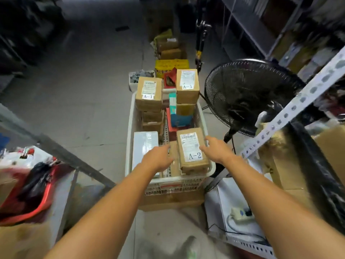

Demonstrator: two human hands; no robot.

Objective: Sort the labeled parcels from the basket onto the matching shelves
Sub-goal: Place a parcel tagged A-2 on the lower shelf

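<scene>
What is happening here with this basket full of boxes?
A person is reaching with both hands into a white basket full of parcels. The left hand and the right hand are on either side of the brown parcel labeled A-2 at the near end. Both hands look open, with no grip made yet. Two parcels labeled A-1 sit on top at the far end.

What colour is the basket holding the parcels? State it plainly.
White: the perforated plastic basket shows it best along its walls in the head view.
</scene>
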